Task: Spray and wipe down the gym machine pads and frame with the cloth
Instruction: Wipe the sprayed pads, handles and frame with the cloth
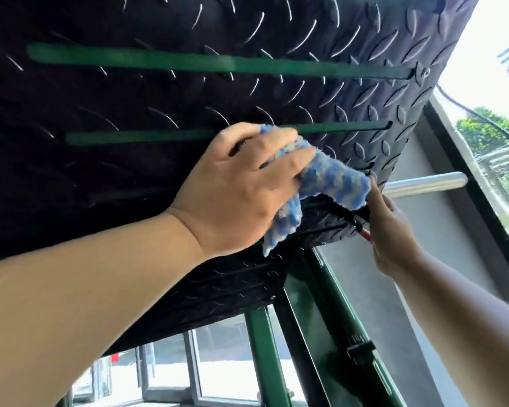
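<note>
Left hand (pixel 238 183) fingertips: buried in cloth (pixel 329 183)
Right hand (pixel 391 230) fingers: hidden behind tread plate (pixel 130 98) edge
Tread plate: cut off at 12 and 9 o'clock
Red part (pixel 366 235): at the right hand's 9 o'clock, too blurred to identify

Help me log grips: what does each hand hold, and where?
Left hand grips the blue cloth by its bunched middle, on the black plate. Right hand, at the plate's edge: cannot tell.

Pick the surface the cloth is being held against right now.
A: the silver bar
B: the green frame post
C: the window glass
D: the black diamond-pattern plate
D: the left hand holds the blue-and-white cloth against the black diamond-pattern plate, near its lower right corner; the silver bar lies beyond the plate's edge, untouched by the cloth.
</note>
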`<control>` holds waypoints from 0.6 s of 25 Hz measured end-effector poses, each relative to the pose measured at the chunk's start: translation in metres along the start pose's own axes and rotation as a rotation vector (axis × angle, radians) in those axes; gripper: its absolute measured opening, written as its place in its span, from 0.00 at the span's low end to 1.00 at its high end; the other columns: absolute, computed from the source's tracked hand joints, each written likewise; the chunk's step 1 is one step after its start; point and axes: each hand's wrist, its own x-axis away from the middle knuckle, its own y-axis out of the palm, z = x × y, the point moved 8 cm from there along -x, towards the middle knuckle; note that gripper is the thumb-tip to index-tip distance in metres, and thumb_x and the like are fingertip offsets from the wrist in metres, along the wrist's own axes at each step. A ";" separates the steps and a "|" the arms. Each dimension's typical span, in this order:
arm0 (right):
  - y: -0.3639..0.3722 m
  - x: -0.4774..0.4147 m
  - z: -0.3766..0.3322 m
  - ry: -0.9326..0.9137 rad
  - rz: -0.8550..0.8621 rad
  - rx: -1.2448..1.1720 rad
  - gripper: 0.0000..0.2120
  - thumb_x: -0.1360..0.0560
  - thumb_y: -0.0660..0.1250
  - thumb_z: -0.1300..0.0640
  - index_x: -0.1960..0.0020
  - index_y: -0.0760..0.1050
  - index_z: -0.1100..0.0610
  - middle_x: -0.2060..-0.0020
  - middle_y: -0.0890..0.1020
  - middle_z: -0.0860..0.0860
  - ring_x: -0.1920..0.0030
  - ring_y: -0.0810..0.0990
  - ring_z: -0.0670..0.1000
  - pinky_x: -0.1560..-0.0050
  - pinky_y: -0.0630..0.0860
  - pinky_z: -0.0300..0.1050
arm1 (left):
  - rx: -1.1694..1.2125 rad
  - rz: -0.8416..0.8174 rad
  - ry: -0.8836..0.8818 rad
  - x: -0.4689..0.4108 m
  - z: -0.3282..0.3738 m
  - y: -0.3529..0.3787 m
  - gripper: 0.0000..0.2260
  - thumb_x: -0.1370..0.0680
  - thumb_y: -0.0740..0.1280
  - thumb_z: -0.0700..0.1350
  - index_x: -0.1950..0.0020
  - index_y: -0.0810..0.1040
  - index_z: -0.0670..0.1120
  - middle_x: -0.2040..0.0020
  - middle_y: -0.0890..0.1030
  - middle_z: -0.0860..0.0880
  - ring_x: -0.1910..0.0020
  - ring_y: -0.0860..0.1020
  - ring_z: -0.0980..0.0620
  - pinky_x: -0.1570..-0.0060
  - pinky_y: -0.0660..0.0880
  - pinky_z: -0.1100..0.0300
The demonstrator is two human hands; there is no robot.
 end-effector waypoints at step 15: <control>-0.001 -0.002 -0.003 0.007 -0.053 0.052 0.16 0.25 0.64 0.38 0.51 0.78 0.50 0.57 0.84 0.39 0.52 0.82 0.39 0.42 0.75 0.41 | -0.036 -0.263 0.261 0.049 0.044 0.023 0.14 0.23 0.60 0.37 0.63 0.79 0.48 0.57 0.79 0.52 0.52 0.80 0.47 0.43 0.67 0.53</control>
